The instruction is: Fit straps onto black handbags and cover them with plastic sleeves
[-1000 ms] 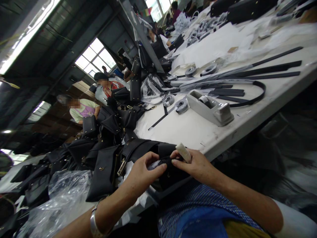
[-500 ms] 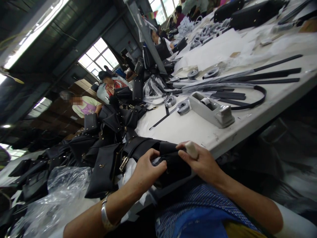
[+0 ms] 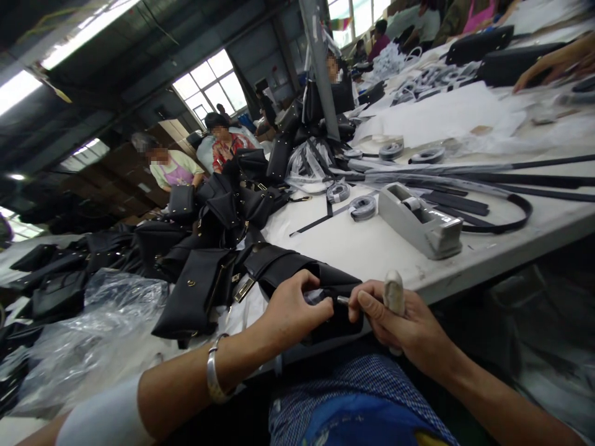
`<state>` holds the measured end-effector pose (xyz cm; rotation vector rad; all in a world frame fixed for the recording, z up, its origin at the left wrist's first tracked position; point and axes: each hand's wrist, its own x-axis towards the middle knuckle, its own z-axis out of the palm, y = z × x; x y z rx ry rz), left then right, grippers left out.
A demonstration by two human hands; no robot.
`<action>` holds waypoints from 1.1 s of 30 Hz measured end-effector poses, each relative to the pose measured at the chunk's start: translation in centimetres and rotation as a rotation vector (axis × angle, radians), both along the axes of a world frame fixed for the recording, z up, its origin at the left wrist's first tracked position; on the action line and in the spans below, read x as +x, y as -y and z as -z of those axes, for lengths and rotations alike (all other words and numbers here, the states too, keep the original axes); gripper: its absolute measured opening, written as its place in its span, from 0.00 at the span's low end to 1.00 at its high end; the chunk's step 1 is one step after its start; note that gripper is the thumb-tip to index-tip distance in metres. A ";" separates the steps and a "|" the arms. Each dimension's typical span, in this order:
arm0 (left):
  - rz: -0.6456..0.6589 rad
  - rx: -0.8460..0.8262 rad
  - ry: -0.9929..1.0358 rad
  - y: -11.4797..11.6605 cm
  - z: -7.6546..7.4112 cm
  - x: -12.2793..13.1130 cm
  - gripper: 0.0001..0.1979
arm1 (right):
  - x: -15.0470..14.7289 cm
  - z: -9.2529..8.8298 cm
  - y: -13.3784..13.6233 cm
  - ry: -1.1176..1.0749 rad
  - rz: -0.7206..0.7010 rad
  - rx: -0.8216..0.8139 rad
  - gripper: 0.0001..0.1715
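Observation:
My left hand [image 3: 292, 310] is closed on a black leather bag [image 3: 320, 282] at the table's near edge, thumb and fingers pinching its side. My right hand [image 3: 404, 319] is closed too, pinching a small metal piece [image 3: 343, 300] against the bag, and its index finger wears a pale wrapping [image 3: 394, 290]. A silver bangle [image 3: 212, 376] sits on my left wrist. Both hands meet over my lap, just in front of the white table [image 3: 372, 244].
A pile of black bags [image 3: 218, 229] and crumpled clear plastic [image 3: 83, 334] lie to the left. A grey tape dispenser [image 3: 418, 220], tape rolls [image 3: 362, 206] and black straps [image 3: 502, 204] lie on the table. Seated people work at far left; another person's hand [image 3: 553, 62] reaches in top right.
The view has swung right. My right hand has shifted from gripping the bag's top to pinching the small metal piece by my left thumb. A second person's hand has appeared top right.

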<state>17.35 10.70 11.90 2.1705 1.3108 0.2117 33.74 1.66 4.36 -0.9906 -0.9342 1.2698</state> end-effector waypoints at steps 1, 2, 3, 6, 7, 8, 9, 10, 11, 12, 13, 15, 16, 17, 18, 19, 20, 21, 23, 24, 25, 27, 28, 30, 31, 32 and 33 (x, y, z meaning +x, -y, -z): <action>0.001 -0.002 0.001 0.0 0.0 -0.1 0.12 | 0.0 -0.1 -0.1 0.018 0.002 -0.005 0.22; 0.000 -0.005 0.005 0.0 0.1 -0.1 0.12 | -0.1 -0.3 -0.2 0.036 0.002 -0.010 0.22; 0.000 -0.008 0.010 0.0 0.1 -0.2 0.12 | -0.1 -0.4 -0.3 0.053 0.002 -0.015 0.22; -0.003 -0.014 0.026 -0.1 0.5 -0.4 0.13 | -0.1 -0.9 -0.4 0.112 0.000 -0.029 0.22; -0.002 -0.012 0.033 -0.1 0.7 -0.5 0.13 | 0.0 -1.1 -0.4 0.134 -0.004 -0.034 0.23; 0.000 -0.005 0.043 0.0 0.8 -0.6 0.14 | 0.1 -1.2 -0.5 0.158 -0.011 -0.039 0.23; 0.006 0.006 0.054 0.0 0.9 -0.6 0.14 | 0.2 -1.4 -0.5 0.185 -0.023 -0.044 0.23; 0.013 0.018 0.066 0.0 1.0 -0.7 0.14 | 0.3 -1.5 -0.5 0.215 -0.036 -0.049 0.23; 0.022 0.030 0.077 0.1 1.1 -0.7 0.14 | 0.4 -1.6 -0.5 0.254 -0.050 -0.055 0.23; 0.029 0.040 0.088 0.1 1.1 -0.8 0.14 | 0.6 -1.7 -0.5 0.302 -0.059 -0.054 0.23; 0.035 0.042 0.098 0.1 1.2 -0.8 0.14 | 0.7 -1.9 -0.4 0.356 -0.063 -0.048 0.23; 0.037 0.029 0.119 0.2 1.2 -0.9 0.14 | 0.7 -2.1 -0.3 0.467 -0.053 -0.013 0.21; 0.034 0.019 0.132 0.3 1.2 -0.9 0.13 | 0.7 -2.2 -0.2 0.511 -0.043 0.015 0.21; 0.032 0.007 0.147 0.4 1.2 -1.0 0.13 | 0.6 -2.3 -0.1 0.541 -0.034 0.042 0.20; 0.029 -0.005 0.164 0.5 1.3 -1.1 0.12 | 0.5 -2.3 -0.1 0.558 -0.023 0.061 0.20; 0.027 -0.014 0.183 0.6 1.4 -1.1 0.12 | 0.3 -2.3 0.0 0.562 -0.013 0.065 0.20; 0.028 -0.020 0.203 0.7 1.5 -1.2 0.11 | 0.1 -2.3 0.0 0.549 -0.004 0.051 0.21; 0.033 -0.025 0.220 0.8 1.7 -1.3 0.11 | -0.1 -2.2 0.0 0.516 0.003 0.018 0.22; 0.051 -0.030 0.247 0.9 2.0 -1.6 0.10 | -0.5 -1.9 -0.1 0.380 -0.001 -0.086 0.23; 0.063 -0.031 0.256 0.9 2.1 -1.8 0.10 | -0.7 -1.8 -0.1 0.287 -0.009 -0.142 0.22; 0.074 -0.033 0.264 0.8 2.3 -1.9 0.10 | -0.9 -1.7 -0.2 0.192 -0.013 -0.191 0.22; 0.093 -0.037 0.280 0.7 2.6 -2.3 0.09 | -1.3 -1.6 -0.2 0.049 -0.007 -0.254 0.20; 0.101 -0.039 0.289 0.6 2.7 -2.5 0.09 | -1.5 -1.6 -0.2 0.010 0.002 -0.270 0.20; 0.117 -0.043 0.304 0.4 3.0 -2.9 0.10 | -2.0 -1.7 0.0 -0.023 0.026 -0.278 0.20; 0.127 -0.041 0.310 0.3 3.2 -3.1 0.10 | -2.2 -1.7 0.0 -0.024 0.036 -0.274 0.19; 0.137 -0.038 0.313 0.2 3.4 -3.3 0.11 | -2.5 -1.7 0.1 -0.016 0.047 -0.263 0.19; 0.148 -0.030 0.312 0.0 3.6 -3.5 0.13 | -2.8 -1.8 0.1 0.003 0.063 -0.247 0.19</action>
